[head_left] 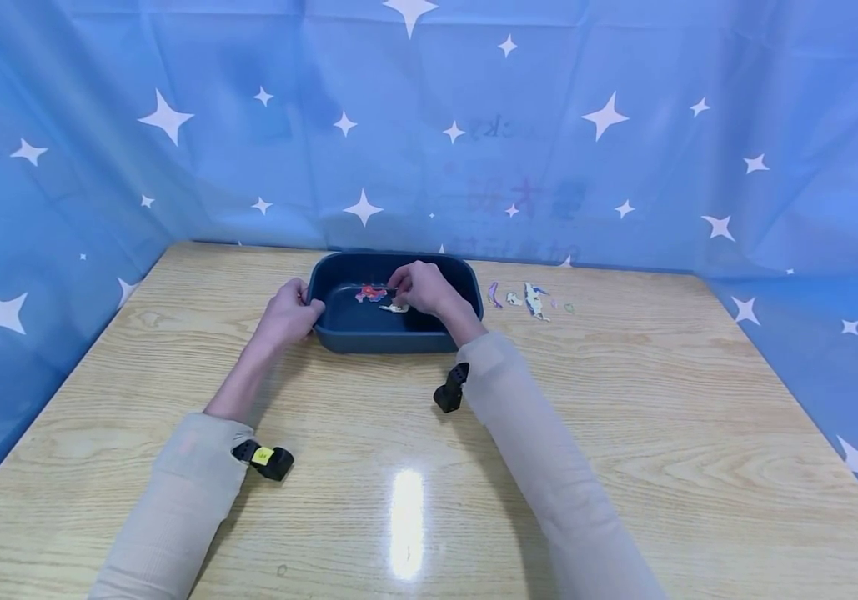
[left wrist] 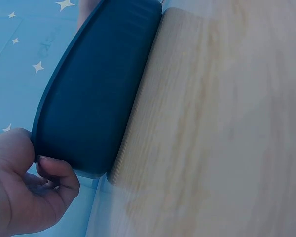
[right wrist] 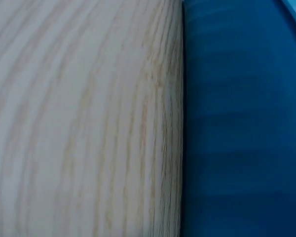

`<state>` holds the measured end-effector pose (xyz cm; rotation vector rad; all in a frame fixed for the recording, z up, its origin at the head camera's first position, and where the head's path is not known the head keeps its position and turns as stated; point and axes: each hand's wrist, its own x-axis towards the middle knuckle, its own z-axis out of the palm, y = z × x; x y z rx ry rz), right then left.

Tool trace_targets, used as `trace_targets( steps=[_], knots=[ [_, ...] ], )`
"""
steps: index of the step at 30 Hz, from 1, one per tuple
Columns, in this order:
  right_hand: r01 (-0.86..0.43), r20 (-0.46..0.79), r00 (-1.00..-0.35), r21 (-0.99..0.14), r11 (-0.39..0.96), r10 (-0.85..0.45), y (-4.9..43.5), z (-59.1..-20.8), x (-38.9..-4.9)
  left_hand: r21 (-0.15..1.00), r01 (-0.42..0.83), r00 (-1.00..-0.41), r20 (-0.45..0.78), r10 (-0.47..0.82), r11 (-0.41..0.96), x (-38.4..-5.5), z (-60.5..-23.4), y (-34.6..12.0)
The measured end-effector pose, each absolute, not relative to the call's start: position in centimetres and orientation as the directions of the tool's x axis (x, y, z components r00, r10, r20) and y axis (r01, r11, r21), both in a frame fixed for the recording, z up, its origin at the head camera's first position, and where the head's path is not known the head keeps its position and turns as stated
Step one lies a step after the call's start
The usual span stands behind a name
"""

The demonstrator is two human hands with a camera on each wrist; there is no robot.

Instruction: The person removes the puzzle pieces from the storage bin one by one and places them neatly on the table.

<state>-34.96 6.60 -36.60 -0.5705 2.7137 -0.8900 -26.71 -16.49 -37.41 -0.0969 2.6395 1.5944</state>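
A dark blue rectangular bin stands near the table's back edge. At its left end, my left hand grips the rim between thumb and curled fingers, as the left wrist view also shows. My right hand reaches down inside the bin, fingers bent and pointing at the floor. Just below its fingertips lies a small flat white piece; whether they pinch it is too small to tell. A flat red and pink piece lies to its left. The right wrist view shows only the bin's wall and the tabletop.
Right of the bin, several flat cutout-like pieces lie on the wooden table: a purple curved one, a small white one, a larger white and blue one. A blue star-patterned curtain hangs behind the table and along its sides.
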Motion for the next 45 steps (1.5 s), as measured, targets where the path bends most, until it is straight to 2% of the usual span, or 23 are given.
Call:
trace_targets(
  steps=[24,29,34,40,45],
  knots=[
    [-0.166,-0.188,-0.910,-0.654,0.738,-0.371,7.0,-36.5,-35.0,0.885,-0.099,-0.995,-0.097,-0.028,0.455,-26.7,-37.4,-16.4],
    [-0.189,-0.170,-0.909,-0.648,0.738,-0.382,6.9,-36.5,-34.8,0.884,-0.100,-0.995,-0.097,-0.031,0.456,-26.7,-37.5,-16.5],
    [-0.242,-0.083,-0.919,-0.654,0.717,-0.386,6.9,-36.3,-34.6,0.887,-0.102,-0.995,-0.099,-0.030,0.451,-26.6,-37.4,-16.5],
    [-0.258,0.004,-0.925,-0.743,0.618,-0.381,7.9,-35.7,-34.4,0.885,-0.105,-0.994,-0.102,-0.030,0.453,-26.7,-37.4,-16.5],
    [-0.222,0.028,-0.919,-0.861,0.457,-0.394,9.6,-35.3,-34.5,0.882,-0.094,-0.995,-0.093,-0.026,0.462,-26.7,-37.5,-16.5]
  ],
)
